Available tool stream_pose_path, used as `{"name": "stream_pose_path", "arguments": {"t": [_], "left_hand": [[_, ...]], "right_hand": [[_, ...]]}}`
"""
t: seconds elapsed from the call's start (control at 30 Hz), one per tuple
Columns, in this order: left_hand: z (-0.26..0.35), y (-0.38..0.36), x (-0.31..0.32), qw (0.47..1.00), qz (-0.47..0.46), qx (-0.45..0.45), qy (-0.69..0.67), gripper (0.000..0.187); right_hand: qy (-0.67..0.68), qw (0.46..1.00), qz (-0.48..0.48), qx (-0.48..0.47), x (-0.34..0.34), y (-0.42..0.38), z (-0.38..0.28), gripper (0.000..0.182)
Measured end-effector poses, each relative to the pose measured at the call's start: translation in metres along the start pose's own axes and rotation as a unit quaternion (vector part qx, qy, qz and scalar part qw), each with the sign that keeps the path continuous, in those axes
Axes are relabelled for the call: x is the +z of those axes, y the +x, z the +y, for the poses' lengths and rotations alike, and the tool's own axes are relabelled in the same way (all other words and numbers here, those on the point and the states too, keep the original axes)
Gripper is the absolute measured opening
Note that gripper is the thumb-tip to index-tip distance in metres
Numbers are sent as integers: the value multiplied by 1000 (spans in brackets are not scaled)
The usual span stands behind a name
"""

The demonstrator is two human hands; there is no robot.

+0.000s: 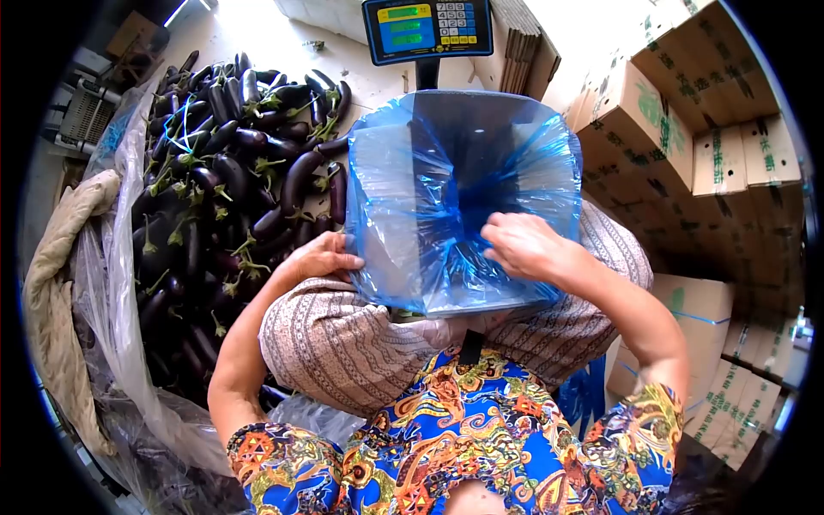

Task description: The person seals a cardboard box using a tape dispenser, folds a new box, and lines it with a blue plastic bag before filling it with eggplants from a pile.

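Observation:
A cardboard box lined with a blue plastic bag (386,206) stands open between my knees, the bag folded out over its rim. My left hand (324,256) is at the box's left side, its fingers closed against the bag-covered edge. Over the right part of the opening is my right hand (528,246), fingers curled together close to the gathered plastic inside. Whether those fingers pinch the film is hidden from me. Inside the box only creased blue film shows. A large heap of eggplants (232,176) lies to the left, close to my left hand.
A digital scale display (427,33) stands on a post behind the box. Printed cartons (644,129) are stacked at the right, with flattened cardboard (515,43) at the back. Clear plastic sheeting (129,326) and a beige cloth (60,300) border the heap. A crate (88,112) stands far left.

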State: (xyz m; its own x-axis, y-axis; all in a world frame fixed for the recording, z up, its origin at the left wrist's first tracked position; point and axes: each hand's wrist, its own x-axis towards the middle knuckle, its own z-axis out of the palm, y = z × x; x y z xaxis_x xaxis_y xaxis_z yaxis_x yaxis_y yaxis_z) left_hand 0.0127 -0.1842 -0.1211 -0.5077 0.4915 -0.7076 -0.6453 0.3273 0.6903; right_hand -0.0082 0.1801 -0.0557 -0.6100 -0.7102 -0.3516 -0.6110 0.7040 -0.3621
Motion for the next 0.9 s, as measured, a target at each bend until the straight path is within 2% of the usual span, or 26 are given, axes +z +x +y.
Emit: {"name": "stream_pose_path", "arguments": {"t": [0.03, 0.1, 0.13, 0.17, 0.23, 0.3, 0.33, 0.37, 0.4, 0.47, 0.5, 0.53, 0.57, 0.6, 0.63, 0.7, 0.73, 0.8, 0.83, 0.9], "left_hand": [[-4, -1, 6, 999, 0, 3, -53, 28], [-7, -7, 8, 997, -3, 18, -81, 33], [-22, -3, 1, 997, 26, 32, -72, 34], [-14, -9, -5, 994, 72, 59, 49, 33], [17, -31, -13, 939, 156, 112, 285, 29], [34, -35, -16, 857, 336, 238, 310, 21], [64, -39, -4, 845, 370, 275, 270, 15], [90, -39, 7, 858, 343, 297, 243, 15], [114, -36, 19, 846, 308, 335, 276, 16], [137, -1, 41, 808, 220, 406, 365, 21], [142, 20, 54, 787, 189, 404, 426, 29], [147, 42, 64, 760, 148, 386, 501, 45], [144, 69, 73, 719, 133, 390, 561, 59], [138, 92, 81, 688, 122, 365, 616, 69], [127, 111, 85, 652, 123, 364, 653, 48], [121, 147, 83, 608, -3, 213, 765, 19], [114, 152, 77, 576, 52, 226, 784, 13], [106, 140, 59, 495, 184, 253, 810, 14], [117, 134, 52, 522, 185, 224, 802, 14], [134, 126, 52, 533, 203, 178, 802, 14]], "right_hand": [[-36, 996, -74, 28, 8, 25, 5, 16], [-99, 982, -152, 48, 41, 63, 18, 16], [-98, 979, -172, 56, 54, 73, 20, 17], [-98, 975, -190, 65, 69, 81, 25, 19], [-75, 979, -190, 8, 114, 85, 49, 21], [-36, 988, -141, 41, 147, 87, 58, 18], [-61, 992, -110, 24, 147, 83, 57, 18], [-85, 993, -77, 6, 142, 77, 55, 17], [-108, 993, -43, -12, 133, 71, 48, 17], [-183, 976, -58, -104, 86, 53, 27, 17], [-221, 961, -66, -151, 65, 43, 16, 17], [-273, 950, -67, -136, 58, 35, 4, 13], [-187, 975, -37, -117, 44, 25, -3, 12], [-182, 974, -55, -122, 10, 10, -19, 12], [-259, 952, 45, -156, -9, -17, -30, 13], [-181, 979, -36, -82, -28, -44, -45, 11], [-128, 984, -103, -66, -32, -54, -44, 14], [-98, 988, -118, -34, -43, -82, -43, 11], [-88, 987, -137, -1, -45, -91, -42, 10], [-65, 984, -163, 18, -65, -97, -41, 11]]}}
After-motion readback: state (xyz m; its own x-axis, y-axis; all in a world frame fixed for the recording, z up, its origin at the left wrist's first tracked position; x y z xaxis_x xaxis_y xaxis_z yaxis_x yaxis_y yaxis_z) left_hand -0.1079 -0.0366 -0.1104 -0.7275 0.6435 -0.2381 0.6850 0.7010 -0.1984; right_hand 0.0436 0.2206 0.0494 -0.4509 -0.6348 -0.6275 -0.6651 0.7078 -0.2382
